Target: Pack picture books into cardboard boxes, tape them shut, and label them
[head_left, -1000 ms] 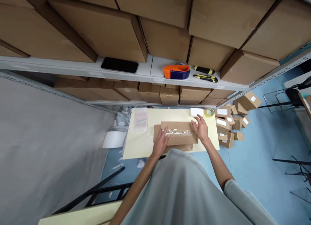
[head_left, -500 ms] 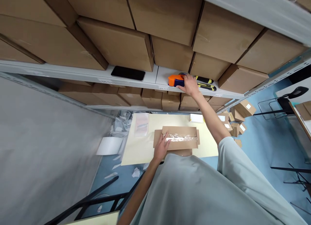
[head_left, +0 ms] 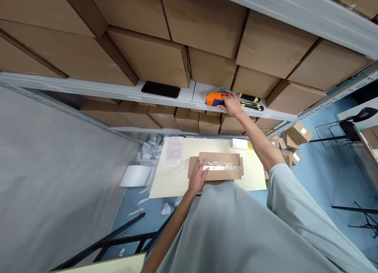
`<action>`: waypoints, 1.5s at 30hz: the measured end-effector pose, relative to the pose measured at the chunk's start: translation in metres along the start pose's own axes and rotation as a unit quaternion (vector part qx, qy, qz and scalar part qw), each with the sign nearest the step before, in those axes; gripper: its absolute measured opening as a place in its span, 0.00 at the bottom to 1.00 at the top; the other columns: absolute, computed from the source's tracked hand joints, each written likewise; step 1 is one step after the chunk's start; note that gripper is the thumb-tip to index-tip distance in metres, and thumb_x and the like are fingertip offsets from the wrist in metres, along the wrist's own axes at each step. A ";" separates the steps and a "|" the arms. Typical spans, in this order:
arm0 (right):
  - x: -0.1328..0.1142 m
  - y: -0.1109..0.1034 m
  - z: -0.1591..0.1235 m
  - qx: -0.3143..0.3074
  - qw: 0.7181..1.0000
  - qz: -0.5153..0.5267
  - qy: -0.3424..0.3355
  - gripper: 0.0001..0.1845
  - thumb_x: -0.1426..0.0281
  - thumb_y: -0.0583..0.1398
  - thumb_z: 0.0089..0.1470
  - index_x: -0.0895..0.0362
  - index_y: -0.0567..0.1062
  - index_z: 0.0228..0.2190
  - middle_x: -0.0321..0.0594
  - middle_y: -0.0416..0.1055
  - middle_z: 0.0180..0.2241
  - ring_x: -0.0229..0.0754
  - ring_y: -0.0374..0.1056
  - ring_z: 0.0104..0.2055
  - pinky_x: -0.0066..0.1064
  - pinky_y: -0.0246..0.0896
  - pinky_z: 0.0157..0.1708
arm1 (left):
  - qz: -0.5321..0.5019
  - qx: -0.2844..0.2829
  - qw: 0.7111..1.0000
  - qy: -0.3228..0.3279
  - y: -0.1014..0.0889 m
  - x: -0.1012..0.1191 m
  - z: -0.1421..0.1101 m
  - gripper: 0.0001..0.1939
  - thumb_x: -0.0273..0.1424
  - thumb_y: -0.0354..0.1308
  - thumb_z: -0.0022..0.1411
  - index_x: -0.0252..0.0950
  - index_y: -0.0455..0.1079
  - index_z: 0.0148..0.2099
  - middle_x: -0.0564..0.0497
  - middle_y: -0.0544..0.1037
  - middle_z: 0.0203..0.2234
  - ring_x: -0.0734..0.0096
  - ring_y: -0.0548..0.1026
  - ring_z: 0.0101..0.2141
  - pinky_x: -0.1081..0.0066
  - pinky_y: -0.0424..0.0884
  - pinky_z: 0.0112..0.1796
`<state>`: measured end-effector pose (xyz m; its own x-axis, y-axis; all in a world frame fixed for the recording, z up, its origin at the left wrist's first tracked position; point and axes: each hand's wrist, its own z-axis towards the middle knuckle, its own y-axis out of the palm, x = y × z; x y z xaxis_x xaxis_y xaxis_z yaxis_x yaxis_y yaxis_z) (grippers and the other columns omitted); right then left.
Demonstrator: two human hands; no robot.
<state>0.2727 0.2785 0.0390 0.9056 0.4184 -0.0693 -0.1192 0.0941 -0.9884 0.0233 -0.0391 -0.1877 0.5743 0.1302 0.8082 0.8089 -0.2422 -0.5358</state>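
My right hand (head_left: pixel 232 105) reaches up to the shelf, its fingers wrapped on an orange and dark blue tape dispenser (head_left: pixel 213 99) that rests near the shelf's front edge. Two black and yellow utility knives (head_left: pixel 251 106) lie just right of that hand. Down on the table, a cardboard box (head_left: pixel 226 159) with flaps sticking out has a strip of clear, shiny tape (head_left: pixel 221 166) along its top. My left hand (head_left: pixel 197 178) lies flat on the box's left end with fingers spread. My shirt hides the box's near side.
A black phone (head_left: pixel 160 89) lies on the grey metal shelf (head_left: pixel 186 93), in front of stacked cardboard boxes (head_left: pixel 214 66). The pale yellow table (head_left: pixel 161 186) also bears a clear plastic bag (head_left: pixel 174 150) and a small white box (head_left: pixel 239 143). Crumpled paper (head_left: pixel 149 151) lies at the left.
The view has shifted slightly, and my shirt now covers more of the box's near flap. Both hands keep their places on the dispenser and the box.
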 end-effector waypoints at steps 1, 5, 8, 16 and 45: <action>-0.005 -0.003 -0.010 0.003 1.000 0.009 -0.006 0.35 0.43 0.55 0.73 0.65 0.75 0.52 0.65 0.79 0.52 0.66 0.73 0.59 0.57 0.61 0.65 | 0.000 0.002 1.000 0.000 0.000 0.001 0.000 0.38 0.58 0.47 0.77 0.48 0.60 0.80 0.38 0.60 0.77 0.41 0.60 0.76 0.48 0.73 0.63; -0.032 -0.007 -0.084 -0.043 0.993 0.106 -0.008 0.35 0.40 0.56 0.71 0.60 0.76 0.52 0.57 0.82 0.47 0.63 0.78 0.50 0.48 0.69 0.54 | -0.005 0.013 1.000 0.007 0.001 0.004 0.000 0.38 0.57 0.48 0.77 0.48 0.61 0.80 0.38 0.63 0.76 0.42 0.61 0.75 0.48 0.74 0.62; -0.049 -0.001 -0.153 -0.168 0.950 0.261 -0.030 0.31 0.39 0.59 0.68 0.55 0.79 0.46 0.43 0.82 0.38 0.53 0.79 0.40 0.35 0.67 0.42 | -0.008 0.007 1.000 0.004 0.002 0.007 -0.001 0.39 0.57 0.48 0.77 0.45 0.61 0.80 0.36 0.61 0.77 0.41 0.60 0.76 0.48 0.73 0.64; -0.072 0.027 -0.261 -0.266 0.882 0.388 0.019 0.29 0.40 0.66 0.62 0.53 0.81 0.40 0.36 0.77 0.30 0.46 0.72 0.32 0.33 0.64 0.36 | -0.023 0.042 0.998 0.041 0.002 0.014 -0.001 0.35 0.52 0.52 0.77 0.40 0.66 0.76 0.38 0.60 0.77 0.44 0.58 0.76 0.48 0.61 0.72; -0.064 0.052 -0.266 -0.318 0.858 0.403 -0.001 0.26 0.43 0.66 0.62 0.55 0.76 0.33 0.33 0.73 0.28 0.41 0.65 0.30 0.30 0.56 0.32 | -0.263 -0.024 0.964 -0.013 -0.030 0.069 -0.015 0.38 0.64 0.56 0.70 0.34 0.81 0.56 0.39 0.86 0.52 0.53 0.83 0.51 0.57 0.80 0.54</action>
<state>0.3165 0.0167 -0.0443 0.6322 0.1181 -0.7657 -0.4602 -0.7379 -0.4937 0.0366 -0.0371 -0.1125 0.0892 0.2719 0.9582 0.9828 -0.1804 -0.0402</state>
